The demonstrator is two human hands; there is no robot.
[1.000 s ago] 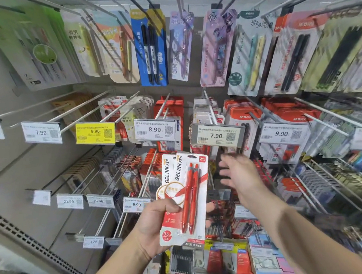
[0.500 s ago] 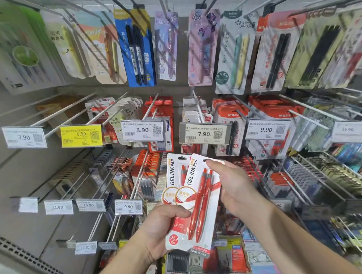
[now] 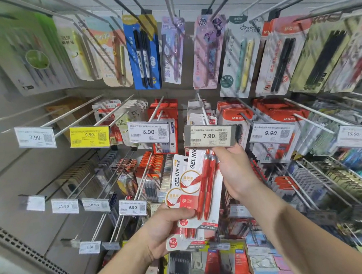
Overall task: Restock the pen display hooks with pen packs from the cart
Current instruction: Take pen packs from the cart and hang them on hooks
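Note:
My left hand [image 3: 166,228] grips the lower part of two overlapping white-and-red gel ink pen packs. The front pack [image 3: 202,188] holds two red pens and is raised higher; my right hand [image 3: 235,171] pinches its upper right edge. The back pack [image 3: 176,202] sits lower and to the left. The front pack's top reaches up behind the grey 7.90 price tag [image 3: 210,136] at the tip of a display hook [image 3: 203,111]. That hook carries several white packs further back.
Rows of metal hooks with price tags stick out toward me: 8.90 tag [image 3: 148,132], yellow 9.90 tag [image 3: 89,136], another 9.90 tag [image 3: 271,133]. Blister packs hang above. The hooks at the left [image 3: 47,117] are mostly bare. Boxes of refills sit below.
My right hand came back from the shelf, took the front pack by its top and lifted it up toward the 7.90 tag. My left hand kept its grip on the packs.

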